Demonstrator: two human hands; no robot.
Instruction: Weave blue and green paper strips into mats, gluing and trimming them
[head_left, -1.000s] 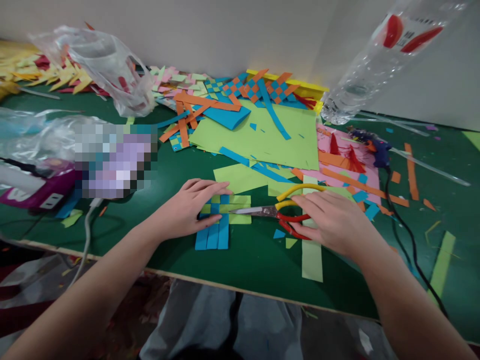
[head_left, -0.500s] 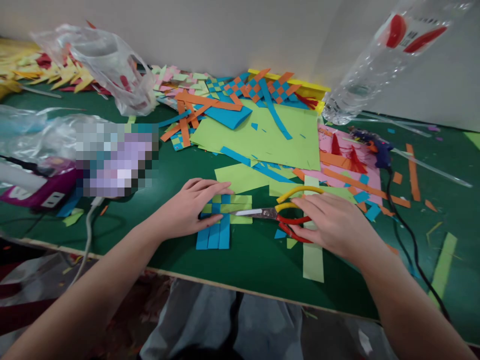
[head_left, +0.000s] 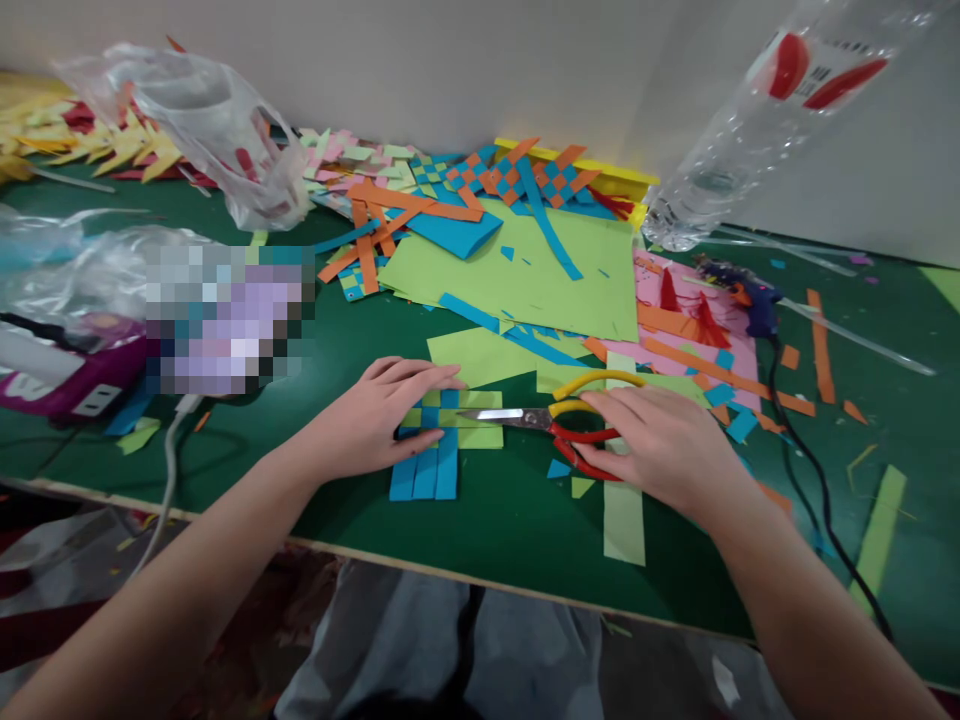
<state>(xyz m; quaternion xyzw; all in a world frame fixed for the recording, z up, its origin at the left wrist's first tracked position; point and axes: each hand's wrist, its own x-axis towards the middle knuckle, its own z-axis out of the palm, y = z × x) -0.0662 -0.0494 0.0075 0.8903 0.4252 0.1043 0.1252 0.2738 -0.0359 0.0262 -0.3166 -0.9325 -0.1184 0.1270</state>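
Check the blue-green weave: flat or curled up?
Flat where visible: blue strip ends lie side by side, green ends extend right. Cannot tell under the left hand.

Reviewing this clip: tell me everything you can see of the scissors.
The scissors have slim, metallic-looking blades, one catching a bright highlight, and looped handles coloured yellow above and red below, apparently plastic-coated. The right hand grips the handles, partly hiding them. They lie roughly sideways in the picture, tip leftward, at the green strips of a blue-and-green woven paper piece. How far the blades are parted is hard to tell.
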